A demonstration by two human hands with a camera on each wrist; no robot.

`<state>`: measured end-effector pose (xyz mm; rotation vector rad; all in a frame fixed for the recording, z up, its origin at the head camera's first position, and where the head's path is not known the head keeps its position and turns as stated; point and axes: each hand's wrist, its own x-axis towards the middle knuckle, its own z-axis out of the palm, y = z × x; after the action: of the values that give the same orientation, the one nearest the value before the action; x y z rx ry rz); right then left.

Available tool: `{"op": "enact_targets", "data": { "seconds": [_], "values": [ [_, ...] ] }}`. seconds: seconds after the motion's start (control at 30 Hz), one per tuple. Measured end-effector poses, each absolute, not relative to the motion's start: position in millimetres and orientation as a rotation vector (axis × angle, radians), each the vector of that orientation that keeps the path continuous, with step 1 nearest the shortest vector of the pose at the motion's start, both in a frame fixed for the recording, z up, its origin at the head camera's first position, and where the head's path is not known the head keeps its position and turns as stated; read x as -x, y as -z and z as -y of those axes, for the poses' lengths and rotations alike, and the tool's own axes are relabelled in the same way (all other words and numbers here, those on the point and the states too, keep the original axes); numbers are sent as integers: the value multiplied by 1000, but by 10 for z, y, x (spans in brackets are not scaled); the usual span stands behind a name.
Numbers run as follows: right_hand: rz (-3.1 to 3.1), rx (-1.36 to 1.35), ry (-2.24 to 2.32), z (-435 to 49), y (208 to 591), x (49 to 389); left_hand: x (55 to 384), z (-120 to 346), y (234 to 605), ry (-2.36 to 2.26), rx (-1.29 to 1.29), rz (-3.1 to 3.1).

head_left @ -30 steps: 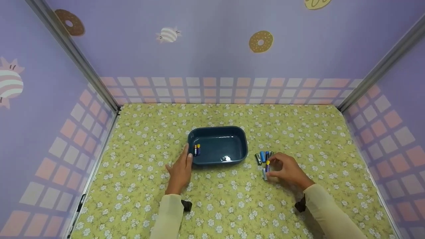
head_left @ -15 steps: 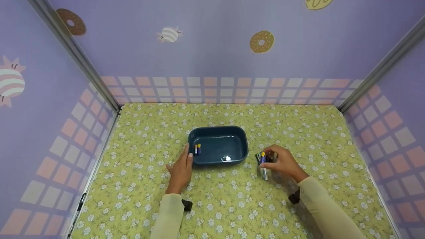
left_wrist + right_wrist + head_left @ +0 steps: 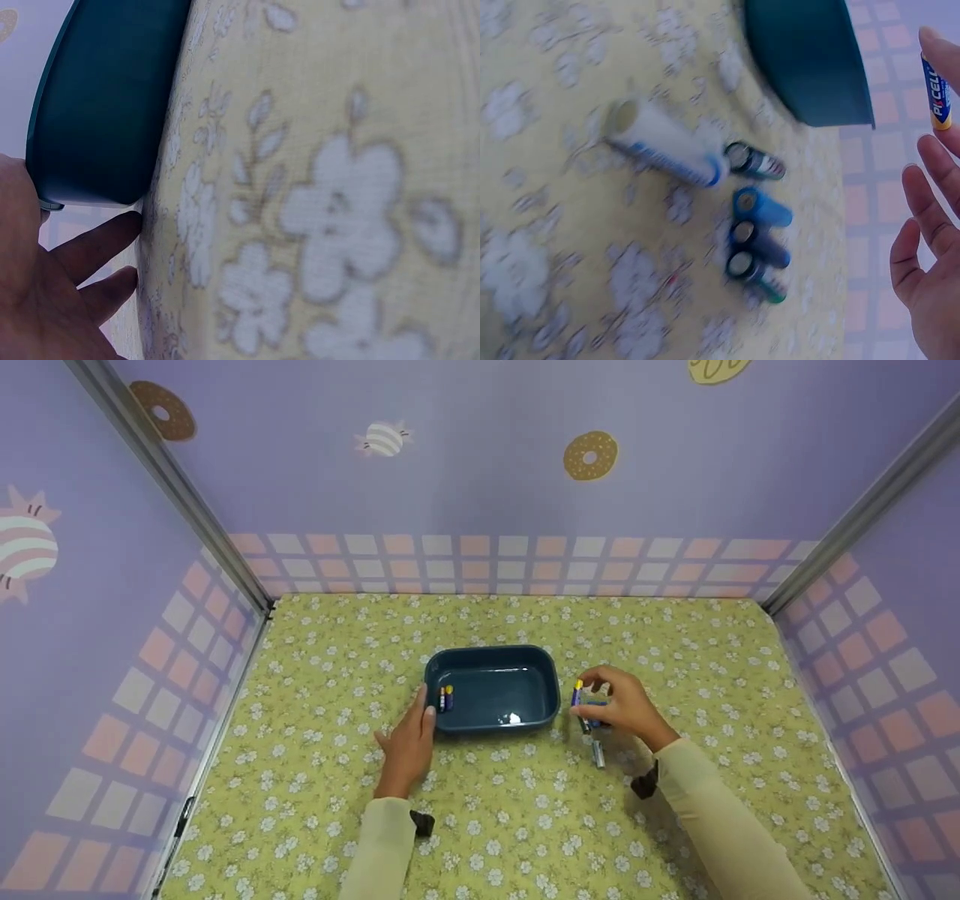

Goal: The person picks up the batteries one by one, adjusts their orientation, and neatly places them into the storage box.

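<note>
A dark teal basin (image 3: 495, 690) stands on the table, with two small batteries (image 3: 446, 697) lying at its left end inside. My left hand (image 3: 407, 746) rests against the basin's left end, its fingers mostly straight; in the left wrist view two fingers spread below the basin wall. My right hand (image 3: 624, 709) pinches a blue battery with a yellow end (image 3: 936, 90) between thumb and fingertips, just right of the basin and raised above the table. Beneath that hand, a dark battery (image 3: 755, 160), a light blue battery (image 3: 762, 208) and others lie partly hidden in the head view.
A white-and-blue battery (image 3: 598, 754) lies nearer me, apart from the row. The table wears a yellow flowered cloth (image 3: 510, 825). Purple patterned walls (image 3: 480, 487) enclose its back and sides.
My right hand has lifted the blue-and-yellow battery from among the others and carried it left and away from me, towards the basin. The left hand and basin have stayed put.
</note>
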<state>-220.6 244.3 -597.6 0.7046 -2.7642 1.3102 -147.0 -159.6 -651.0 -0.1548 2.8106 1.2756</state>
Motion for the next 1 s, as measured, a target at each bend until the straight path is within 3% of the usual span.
{"op": "enact_targets", "data": {
  "seconds": [1.0],
  "values": [
    [2649, -746, -1437, -1555, 5813, 2628, 1458, 1583, 6505, -1248, 185, -2812]
  ]
}}
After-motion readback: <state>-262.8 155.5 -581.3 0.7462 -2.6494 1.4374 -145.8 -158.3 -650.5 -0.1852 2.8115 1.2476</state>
